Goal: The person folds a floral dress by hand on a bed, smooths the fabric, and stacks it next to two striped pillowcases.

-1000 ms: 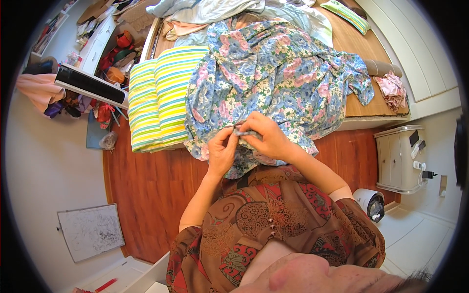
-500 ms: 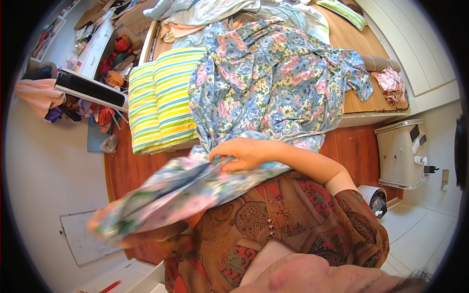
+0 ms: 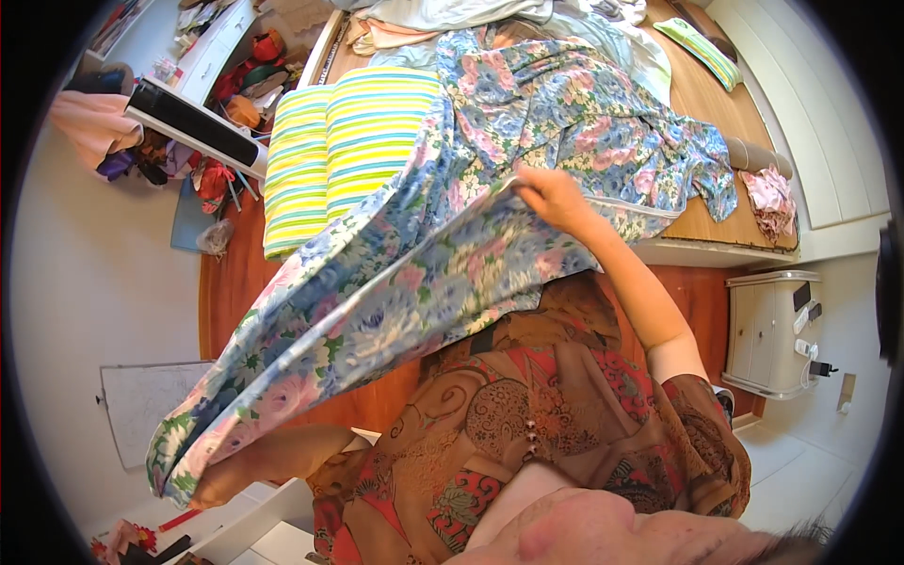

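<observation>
A large blue-and-pink floral duvet cover (image 3: 565, 122) lies rumpled over the bed, and its near part is pulled out toward my lower left. My right hand (image 3: 556, 200) pinches the pale edge of the cover in front of the bed. Far out at the lower left, my left hand (image 3: 218, 478) holds the cover's end; cloth hides most of its fingers. Between my hands the edge runs taut and slanting, with a fold sagging behind it. Two striped yellow, green and blue pillows (image 3: 353, 141) lie at the bed's left, partly under the cover.
A bed board (image 3: 702, 226) shows at the right, with a crumpled pink cloth (image 3: 770, 200) and a small striped pillow (image 3: 699, 52). A cream cabinet (image 3: 767, 330) stands to the right. At the left is a black-and-white tower appliance (image 3: 196, 125), with bags and clothes behind.
My right hand has risen and moved right, lifting the cover's edge. My left hand has moved slightly down, and the cloth between them is stretched wider. The view has shifted a little.
</observation>
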{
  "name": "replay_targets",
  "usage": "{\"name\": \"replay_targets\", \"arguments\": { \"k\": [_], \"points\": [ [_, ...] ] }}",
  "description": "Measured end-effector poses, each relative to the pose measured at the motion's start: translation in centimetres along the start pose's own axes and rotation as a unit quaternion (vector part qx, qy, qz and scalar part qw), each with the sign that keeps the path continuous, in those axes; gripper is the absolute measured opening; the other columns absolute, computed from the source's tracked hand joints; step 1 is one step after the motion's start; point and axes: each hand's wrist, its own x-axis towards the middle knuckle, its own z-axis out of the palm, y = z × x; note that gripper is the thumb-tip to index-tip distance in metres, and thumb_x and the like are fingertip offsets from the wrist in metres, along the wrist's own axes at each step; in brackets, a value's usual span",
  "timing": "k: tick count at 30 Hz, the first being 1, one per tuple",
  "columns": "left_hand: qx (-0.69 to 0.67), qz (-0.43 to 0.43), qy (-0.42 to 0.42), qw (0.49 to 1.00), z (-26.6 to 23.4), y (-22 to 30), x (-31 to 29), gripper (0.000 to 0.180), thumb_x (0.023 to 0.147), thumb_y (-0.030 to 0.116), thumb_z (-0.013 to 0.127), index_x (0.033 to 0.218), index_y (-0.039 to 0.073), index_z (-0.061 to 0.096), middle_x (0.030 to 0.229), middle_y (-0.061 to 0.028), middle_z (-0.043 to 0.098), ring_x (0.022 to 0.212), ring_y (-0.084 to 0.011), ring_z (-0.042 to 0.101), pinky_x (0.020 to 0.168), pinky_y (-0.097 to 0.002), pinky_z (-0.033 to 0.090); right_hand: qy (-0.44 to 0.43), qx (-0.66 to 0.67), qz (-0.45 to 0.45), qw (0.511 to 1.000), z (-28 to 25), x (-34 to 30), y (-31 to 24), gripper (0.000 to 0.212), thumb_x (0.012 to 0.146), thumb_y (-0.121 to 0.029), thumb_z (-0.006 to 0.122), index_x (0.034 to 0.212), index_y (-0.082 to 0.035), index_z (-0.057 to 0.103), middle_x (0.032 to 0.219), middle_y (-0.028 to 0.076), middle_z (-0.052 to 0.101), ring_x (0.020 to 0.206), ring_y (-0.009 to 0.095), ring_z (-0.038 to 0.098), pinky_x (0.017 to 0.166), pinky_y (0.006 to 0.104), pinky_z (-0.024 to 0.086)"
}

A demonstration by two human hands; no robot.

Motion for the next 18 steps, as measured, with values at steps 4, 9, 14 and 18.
{"name": "replay_targets", "arguments": {
  "k": [4,9,14,18],
  "points": [
    [0.002,-0.003,-0.001,1.0,-0.9,0.1,0.1,0.027,0.079,0.028,0.067,0.081,0.002,0.06,0.073,-0.007,0.06,0.067,-0.0175,0.061,0.06,-0.0289,0.051,-0.051,-0.033,-0.052,0.997,1.6,1.7,-0.1,0.011,0.081,-0.017,0.058,0.089,-0.009,0.059,0.079,0.015,0.06,0.08,0.037,0.059,0.068,0.0451,0.047],
    [0.01,0.002,0.009,1.0,-2.2,0.7,0.1,0.03,0.078,0.03,0.068,0.082,0.002,0.06,0.074,-0.007,0.06,0.068,-0.0175,0.061,0.061,-0.029,0.051,-0.166,-0.092,-0.076,0.979,6.1,5.3,-2.4,0.017,0.078,-0.013,0.057,0.094,-0.009,0.057,0.086,0.014,0.061,0.086,0.036,0.06,0.071,0.0462,0.048],
    [0.016,0.01,0.024,1.0,-3.4,1.2,-0.1,0.032,0.077,0.033,0.068,0.083,0.002,0.06,0.075,-0.0071,0.06,0.069,-0.0175,0.061,0.062,-0.029,0.051,-0.013,-0.07,-0.07,0.995,7.7,7.7,-2.4,0.024,0.077,-0.004,0.05,0.101,-0.007,0.05,0.089,0.017,0.057,0.089,0.039,0.058,0.074,0.0465,0.047],
    [0.03,0.02,0.036,0.999,-4.3,1.7,-0.1,0.034,0.077,0.034,0.068,0.084,0.002,0.06,0.076,-0.0071,0.06,0.07,-0.0174,0.061,0.062,-0.0291,0.051,-0.016,0.008,-0.042,0.999,6.5,11.0,-5.3,0.033,0.081,-0.006,0.049,0.113,-0.011,0.05,0.099,0.019,0.06,0.093,0.039,0.058,0.074,0.047,0.046]
  ]
}}
